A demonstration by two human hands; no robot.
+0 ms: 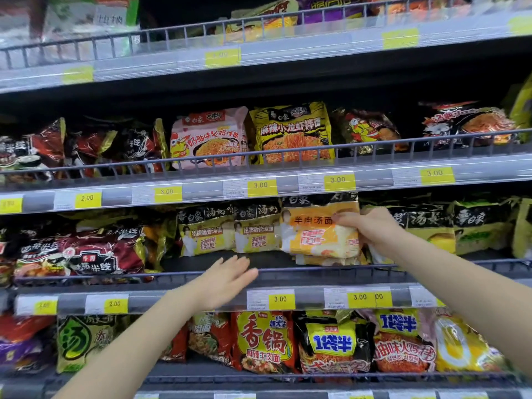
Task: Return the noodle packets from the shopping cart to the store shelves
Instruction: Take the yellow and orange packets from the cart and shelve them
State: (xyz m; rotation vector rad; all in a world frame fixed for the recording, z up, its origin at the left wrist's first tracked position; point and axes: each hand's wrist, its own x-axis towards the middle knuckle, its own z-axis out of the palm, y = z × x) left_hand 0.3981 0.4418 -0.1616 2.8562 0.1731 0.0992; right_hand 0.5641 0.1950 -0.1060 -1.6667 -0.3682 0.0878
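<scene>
Right hand (pixel 365 226) grip clamped on orange noodle packet (pixel 319 234), top right corner. Left hand (pixel 227 276) fingers apart, empty. Packet light, crinkly, slippery; noodles break easily.

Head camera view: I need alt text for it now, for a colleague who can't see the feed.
The right hand holds an orange noodle packet upright on the third shelf down, beside two yellow packets. The left hand hovers open and empty at that shelf's wire rail. Noodle packets fill the other shelves.

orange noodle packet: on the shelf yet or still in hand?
In hand: right hand grips orange packet, upright over a stack behind the shelf rail.
</scene>
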